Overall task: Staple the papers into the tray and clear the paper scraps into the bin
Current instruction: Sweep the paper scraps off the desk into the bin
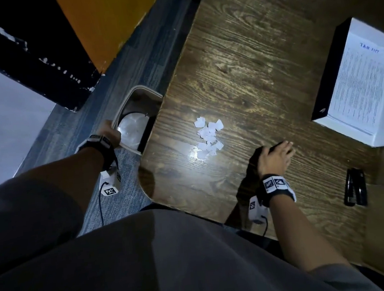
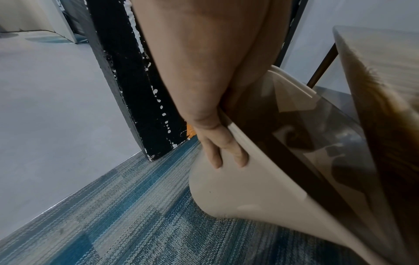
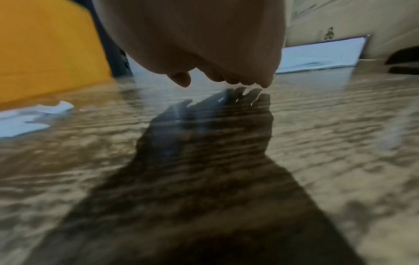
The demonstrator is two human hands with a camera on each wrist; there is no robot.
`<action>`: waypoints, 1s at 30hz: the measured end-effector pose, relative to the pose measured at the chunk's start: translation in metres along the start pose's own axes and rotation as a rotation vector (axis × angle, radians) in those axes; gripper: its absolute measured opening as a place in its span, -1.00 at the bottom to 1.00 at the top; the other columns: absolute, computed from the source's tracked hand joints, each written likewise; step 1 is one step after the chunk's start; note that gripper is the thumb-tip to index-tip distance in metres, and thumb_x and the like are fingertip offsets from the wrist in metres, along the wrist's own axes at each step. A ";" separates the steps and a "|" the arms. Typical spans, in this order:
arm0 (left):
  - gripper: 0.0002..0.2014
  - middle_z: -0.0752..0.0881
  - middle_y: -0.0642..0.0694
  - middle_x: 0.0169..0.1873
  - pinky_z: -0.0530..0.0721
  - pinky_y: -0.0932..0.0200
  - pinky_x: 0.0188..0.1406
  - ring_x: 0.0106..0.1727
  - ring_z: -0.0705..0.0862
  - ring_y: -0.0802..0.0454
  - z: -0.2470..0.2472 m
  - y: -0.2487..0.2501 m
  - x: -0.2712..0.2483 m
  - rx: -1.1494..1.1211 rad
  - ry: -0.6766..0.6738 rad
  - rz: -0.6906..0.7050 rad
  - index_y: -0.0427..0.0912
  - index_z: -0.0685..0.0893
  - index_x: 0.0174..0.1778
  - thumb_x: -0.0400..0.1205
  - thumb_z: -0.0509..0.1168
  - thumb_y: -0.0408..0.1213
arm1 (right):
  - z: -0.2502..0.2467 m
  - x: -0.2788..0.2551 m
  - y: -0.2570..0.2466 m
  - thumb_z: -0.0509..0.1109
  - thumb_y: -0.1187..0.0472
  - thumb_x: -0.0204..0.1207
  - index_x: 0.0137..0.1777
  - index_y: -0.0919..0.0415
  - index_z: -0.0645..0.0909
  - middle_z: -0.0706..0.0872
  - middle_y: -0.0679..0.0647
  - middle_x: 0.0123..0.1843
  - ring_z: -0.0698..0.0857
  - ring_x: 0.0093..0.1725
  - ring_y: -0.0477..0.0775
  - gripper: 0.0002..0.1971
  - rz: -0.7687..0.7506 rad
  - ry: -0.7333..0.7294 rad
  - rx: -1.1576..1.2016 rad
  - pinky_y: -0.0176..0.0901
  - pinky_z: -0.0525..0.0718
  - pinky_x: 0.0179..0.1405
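Head view: paper scraps [image 1: 209, 137] lie just left of the flat, spread right hand [image 1: 275, 158]; beyond them, past the desk [image 1: 260, 56] edge, the left hand [image 1: 111, 134] grips the bin [image 1: 134, 91] rim.

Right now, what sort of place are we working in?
Probably an office: a wood-grain desk with a paper tray and a stapler, carpet tiles, and a bin the left hand holds.
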State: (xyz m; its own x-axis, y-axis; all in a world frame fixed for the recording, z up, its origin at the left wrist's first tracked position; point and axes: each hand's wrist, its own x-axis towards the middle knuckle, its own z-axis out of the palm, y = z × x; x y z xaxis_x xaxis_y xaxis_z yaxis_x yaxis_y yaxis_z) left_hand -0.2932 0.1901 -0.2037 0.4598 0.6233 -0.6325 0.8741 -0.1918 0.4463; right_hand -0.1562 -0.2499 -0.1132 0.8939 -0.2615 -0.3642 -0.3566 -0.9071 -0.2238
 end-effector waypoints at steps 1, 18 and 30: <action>-0.65 0.68 -0.49 0.07 0.72 -0.42 0.03 0.06 0.71 -0.45 -0.001 0.001 -0.001 -0.005 -0.008 -0.008 -0.29 0.51 0.20 0.48 0.15 -0.46 | 0.002 -0.001 -0.004 0.03 0.05 0.68 0.65 0.41 -0.09 -0.07 0.32 0.71 -0.10 0.69 0.34 -0.33 0.015 -0.017 -0.010 0.15 -0.05 0.65; -0.68 0.70 -0.50 0.05 0.73 -0.36 0.04 0.07 0.69 -0.46 0.001 0.008 -0.016 0.067 0.032 0.059 -0.25 0.55 0.10 0.44 0.12 -0.48 | -0.008 0.018 -0.031 0.13 0.14 0.63 0.61 0.51 0.02 0.10 0.44 0.66 0.03 0.64 0.46 -0.33 -0.299 -0.038 -0.041 0.15 0.06 0.63; -0.66 0.66 -0.43 0.08 0.72 -0.37 -0.02 0.06 0.70 -0.44 0.000 0.002 -0.009 -0.184 -0.055 -0.016 -0.35 0.52 0.18 0.48 0.14 -0.59 | 0.003 0.049 -0.065 0.01 -0.03 0.69 0.65 0.41 -0.11 -0.13 0.32 0.71 -0.14 0.69 0.35 -0.29 -0.210 -0.084 -0.180 0.15 -0.06 0.64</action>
State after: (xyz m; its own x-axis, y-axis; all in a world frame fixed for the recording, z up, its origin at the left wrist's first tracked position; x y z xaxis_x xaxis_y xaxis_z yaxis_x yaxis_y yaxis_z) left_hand -0.2954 0.1838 -0.1973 0.4587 0.5817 -0.6717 0.8399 -0.0372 0.5414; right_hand -0.0896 -0.2025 -0.1187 0.9146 -0.0402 -0.4024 -0.1054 -0.9843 -0.1413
